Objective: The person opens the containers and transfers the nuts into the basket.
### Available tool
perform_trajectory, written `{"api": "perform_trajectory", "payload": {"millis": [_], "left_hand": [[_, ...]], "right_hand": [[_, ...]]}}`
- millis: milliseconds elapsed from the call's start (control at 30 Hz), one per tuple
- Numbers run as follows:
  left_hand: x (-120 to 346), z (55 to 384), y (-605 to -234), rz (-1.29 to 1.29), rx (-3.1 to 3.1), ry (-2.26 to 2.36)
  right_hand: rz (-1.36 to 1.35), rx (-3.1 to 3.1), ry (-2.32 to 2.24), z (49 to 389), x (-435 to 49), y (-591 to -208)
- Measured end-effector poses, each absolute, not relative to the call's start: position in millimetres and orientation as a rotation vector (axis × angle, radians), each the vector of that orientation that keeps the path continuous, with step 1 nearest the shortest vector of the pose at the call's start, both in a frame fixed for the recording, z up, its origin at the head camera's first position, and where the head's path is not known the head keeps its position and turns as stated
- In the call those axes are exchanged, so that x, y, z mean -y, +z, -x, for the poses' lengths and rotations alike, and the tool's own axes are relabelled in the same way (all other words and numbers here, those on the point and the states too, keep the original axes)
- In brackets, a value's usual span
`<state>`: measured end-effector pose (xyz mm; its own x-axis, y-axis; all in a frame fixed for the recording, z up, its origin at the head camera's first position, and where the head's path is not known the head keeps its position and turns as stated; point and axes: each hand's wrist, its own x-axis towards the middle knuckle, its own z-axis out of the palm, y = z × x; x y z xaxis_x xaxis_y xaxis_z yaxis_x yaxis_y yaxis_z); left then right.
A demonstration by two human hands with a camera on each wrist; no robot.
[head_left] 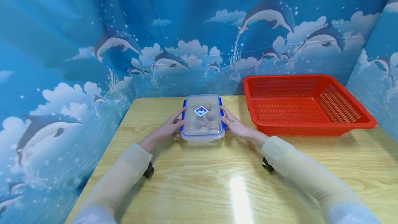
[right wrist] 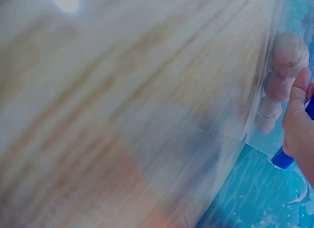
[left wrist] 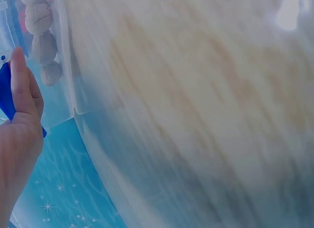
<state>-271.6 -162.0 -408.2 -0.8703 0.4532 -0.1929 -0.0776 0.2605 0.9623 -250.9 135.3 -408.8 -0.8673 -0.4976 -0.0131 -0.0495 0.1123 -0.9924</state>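
Note:
Near the back edge of the table, a clear plastic food container (head_left: 203, 129) has its lid on, with blue side latches and a diamond-shaped label. Several round greyish-brown lumps (left wrist: 44, 47) show through its walls. My left hand (head_left: 171, 126) holds the container's left side, thumb along the wall beside a blue latch (left wrist: 6, 93). On the opposite side my right hand (head_left: 235, 124) grips it in the same way. In the right wrist view, that thumb lies over the clear wall and a blue latch (right wrist: 282, 158) sticks out below the hand.
A large red plastic basket (head_left: 311, 127) with slotted walls stands to the right of the container. Wood-grain table (head_left: 192, 179) extends in front, with a bright light reflection on it. A dolphin-printed blue backdrop (head_left: 192, 16) rises behind the table and at its sides.

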Motion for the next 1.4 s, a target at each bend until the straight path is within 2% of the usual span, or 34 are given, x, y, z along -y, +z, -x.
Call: {"api": "perform_trajectory", "payload": {"millis": [933,1400], "left_hand": [[161.6,269.3,-405.4,-0.308,-2.107,1.637],[162.6,271.7,-407.6,-0.301,-2.124,1.608]], "right_hand": [[0.560,-2.160,-1.732,257.1,-142.0,-410.5],[0.520,-2.325,-1.512,255.5,-142.1,-402.5]]}}
